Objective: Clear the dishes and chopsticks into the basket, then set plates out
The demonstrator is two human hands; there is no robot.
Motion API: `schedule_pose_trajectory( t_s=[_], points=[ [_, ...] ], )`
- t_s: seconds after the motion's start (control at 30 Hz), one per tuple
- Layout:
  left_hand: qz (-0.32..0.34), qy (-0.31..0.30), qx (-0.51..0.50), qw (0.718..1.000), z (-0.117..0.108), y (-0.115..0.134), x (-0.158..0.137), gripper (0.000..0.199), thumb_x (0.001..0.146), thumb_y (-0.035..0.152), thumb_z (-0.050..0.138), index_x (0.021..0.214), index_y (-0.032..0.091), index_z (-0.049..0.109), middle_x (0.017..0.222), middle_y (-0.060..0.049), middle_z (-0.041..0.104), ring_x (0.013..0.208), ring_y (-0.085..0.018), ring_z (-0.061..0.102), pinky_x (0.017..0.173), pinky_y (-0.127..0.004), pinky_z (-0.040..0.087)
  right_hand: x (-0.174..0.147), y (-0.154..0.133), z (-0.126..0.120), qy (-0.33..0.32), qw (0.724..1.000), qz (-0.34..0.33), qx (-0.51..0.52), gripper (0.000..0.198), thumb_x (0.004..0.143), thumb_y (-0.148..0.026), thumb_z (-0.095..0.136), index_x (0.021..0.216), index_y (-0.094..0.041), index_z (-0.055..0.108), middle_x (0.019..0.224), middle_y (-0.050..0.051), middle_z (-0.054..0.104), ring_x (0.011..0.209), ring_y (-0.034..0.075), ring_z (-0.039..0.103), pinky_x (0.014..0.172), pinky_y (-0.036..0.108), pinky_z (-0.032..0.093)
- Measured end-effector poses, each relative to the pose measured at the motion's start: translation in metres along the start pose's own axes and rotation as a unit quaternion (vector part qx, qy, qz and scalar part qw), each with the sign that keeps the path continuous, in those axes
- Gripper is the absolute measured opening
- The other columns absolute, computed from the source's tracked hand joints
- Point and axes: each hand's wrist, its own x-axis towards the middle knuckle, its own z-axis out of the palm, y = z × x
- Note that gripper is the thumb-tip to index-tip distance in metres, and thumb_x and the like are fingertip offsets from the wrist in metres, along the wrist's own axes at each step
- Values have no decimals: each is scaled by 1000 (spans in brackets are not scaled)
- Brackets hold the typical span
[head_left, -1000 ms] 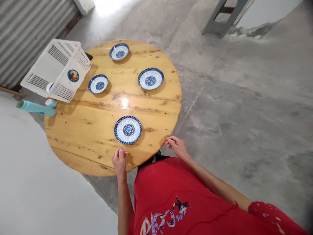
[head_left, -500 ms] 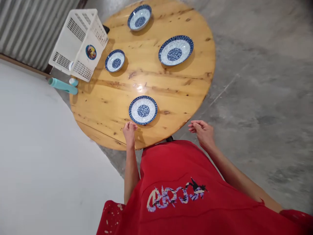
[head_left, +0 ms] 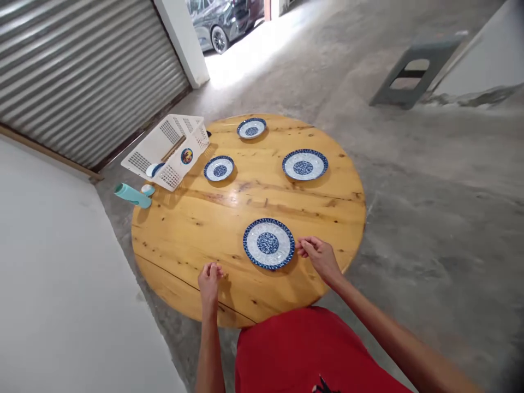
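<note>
A round white plate with a blue patterned rim and blue centre lies at the near side of the wooden table. My right hand is just right of this plate, fingers loosely curled together near its rim; I cannot tell whether they touch it. My left hand hovers over the table's near left part, lower left of the plate and apart from it. Its fingers are bent together and nothing shows in them. Farther off lie matching plates: one at the right, one at the left and one at the back.
A white plastic basket stands at the table's left edge with a few items inside. Beside it are a turquoise bottle and a small white-lidded container. A grey stool stands at the back right. A white wall borders the left.
My right hand has moved from beyond the table's edge to the near plate's right side. The near plate now sits farther right of my left hand. The view has tilted up.
</note>
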Motion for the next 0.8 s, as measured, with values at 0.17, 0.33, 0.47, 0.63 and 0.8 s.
schedule_pose_trajectory(
  t_s=[0.17, 0.33, 0.47, 0.63, 0.8],
  points=[
    [63, -34, 19, 997, -30, 37, 56, 28, 77, 46, 66, 76, 18, 67, 71, -2, 69, 61, -15, 66, 62, -27, 55, 41, -36, 65, -68, 995, -46, -53, 28, 76, -47, 68, 83, -20, 69, 73, 5, 73, 58, 16, 64, 56, 28, 53],
    [90, -71, 67, 991, -33, 73, 139, 19, 83, 35, 61, 74, 20, 68, 71, -2, 70, 60, -15, 67, 58, -24, 51, 111, -58, 130, -98, 979, -86, -155, 14, 77, -30, 66, 81, -19, 73, 72, 3, 73, 57, 15, 65, 55, 25, 50],
    [133, -115, 106, 979, -2, 95, 217, 17, 82, 26, 64, 66, 21, 65, 67, -2, 69, 59, -17, 68, 57, -24, 47, 179, -63, 177, -57, 983, -42, -170, 7, 74, -16, 65, 77, -18, 71, 68, 4, 70, 53, 14, 63, 51, 24, 49],
    [124, -161, 96, 974, 72, 109, 293, 17, 84, 23, 65, 68, 20, 68, 66, -4, 69, 65, -19, 69, 68, -27, 51, 256, -48, 229, 12, 994, 26, -105, 11, 75, -14, 69, 68, -20, 62, 62, 6, 65, 50, 16, 59, 45, 27, 49],
    [137, -143, 142, 970, 132, 117, 341, 20, 89, 29, 64, 71, 19, 67, 70, -7, 71, 78, -23, 70, 78, -31, 51, 311, -24, 265, 36, 996, -8, -80, 16, 75, -25, 72, 66, -24, 59, 58, 5, 59, 52, 19, 59, 47, 33, 52]
  ],
)
